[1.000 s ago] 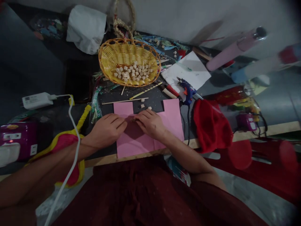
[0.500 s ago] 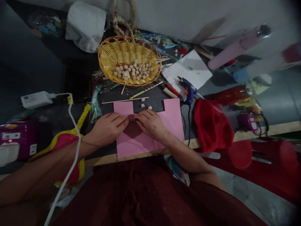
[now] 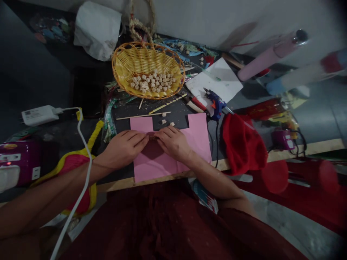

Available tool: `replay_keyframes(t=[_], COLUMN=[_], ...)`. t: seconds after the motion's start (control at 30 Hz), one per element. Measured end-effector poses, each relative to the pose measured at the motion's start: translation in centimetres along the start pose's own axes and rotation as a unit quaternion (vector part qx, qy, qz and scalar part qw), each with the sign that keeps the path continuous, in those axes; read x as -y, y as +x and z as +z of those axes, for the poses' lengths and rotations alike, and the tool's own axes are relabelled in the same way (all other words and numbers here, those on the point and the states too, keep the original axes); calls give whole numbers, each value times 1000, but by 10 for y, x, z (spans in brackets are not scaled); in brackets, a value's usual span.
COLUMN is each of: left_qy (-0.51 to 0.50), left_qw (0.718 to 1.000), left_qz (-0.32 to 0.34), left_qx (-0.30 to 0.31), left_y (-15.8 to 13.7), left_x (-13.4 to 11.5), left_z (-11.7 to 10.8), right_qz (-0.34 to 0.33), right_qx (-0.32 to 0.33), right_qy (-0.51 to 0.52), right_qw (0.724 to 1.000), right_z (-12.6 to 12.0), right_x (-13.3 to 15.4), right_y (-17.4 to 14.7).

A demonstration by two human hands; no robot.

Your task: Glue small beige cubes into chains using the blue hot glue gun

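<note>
Both hands meet above a pink sheet of paper (image 3: 154, 168) with a notch in its far side. My left hand (image 3: 126, 146) is closed, its fingertips pinched together. Facing it, my right hand (image 3: 173, 142) is closed in the same way. Between the fingertips is a small brownish piece (image 3: 152, 137), mostly covered by the fingers, too small to name. A few pale little knotted pieces (image 3: 163, 121) lie just beyond the paper, near a thin stick (image 3: 124, 117). Farther back, a yellow wicker basket (image 3: 130, 63) holds many similar pale pieces.
Right of the paper are a blue glue gun (image 3: 217, 104), pliers (image 3: 199, 104), a white sheet (image 3: 227, 81) and red cloth (image 3: 242, 144). A white cable (image 3: 85, 180) crosses over my left forearm. A yellow-edged pink item (image 3: 73, 166) lies at left.
The hands stay together over the paper, with almost no change in the fingers. The whole view shifts slightly to the left.
</note>
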State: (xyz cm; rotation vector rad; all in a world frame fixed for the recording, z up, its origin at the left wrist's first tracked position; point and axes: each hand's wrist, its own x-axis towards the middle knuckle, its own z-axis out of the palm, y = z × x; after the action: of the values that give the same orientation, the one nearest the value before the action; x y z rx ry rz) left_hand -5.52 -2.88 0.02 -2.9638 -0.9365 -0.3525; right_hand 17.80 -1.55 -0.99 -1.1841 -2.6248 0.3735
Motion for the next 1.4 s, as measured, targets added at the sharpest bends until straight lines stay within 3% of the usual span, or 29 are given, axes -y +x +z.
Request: replay_keyframes(t=[0.17,0.37,0.57,0.7,0.97,1.1,1.27,1.4], left_qy=[-20,-5,-3,-4,24,31,27,26], left_qw=[999,999,998,999,998,998,998,999], left_qz=[48,54,45,40,51,56,50,43], left_qx=[14,-9,-40,-35,-30,-24,-10,-1], left_y=[-2,3,3,3,8,9,9,9], left_x=[-2,-5,-7,-8,-8,-8,-9,-10], left_z=[4,3,8,8,3,2,3,6], right_qz=[-2,-23,-16,16,8,19,88,64], right_qx=[-3,-7,-57,-47,14,-16,-45,-81], right_qy=[-15,2,35,11,-47,-76,-122,-65], right_qw=[1000,1000,998,999,999,997,988,993], right_z=[1,0,-28,-42,-22,-25,-41,-49], right_x=[-1,-2,-25,-41,-43,-56,-77,-82], right_y=[-1,-2,10,19,29,30,39,59])
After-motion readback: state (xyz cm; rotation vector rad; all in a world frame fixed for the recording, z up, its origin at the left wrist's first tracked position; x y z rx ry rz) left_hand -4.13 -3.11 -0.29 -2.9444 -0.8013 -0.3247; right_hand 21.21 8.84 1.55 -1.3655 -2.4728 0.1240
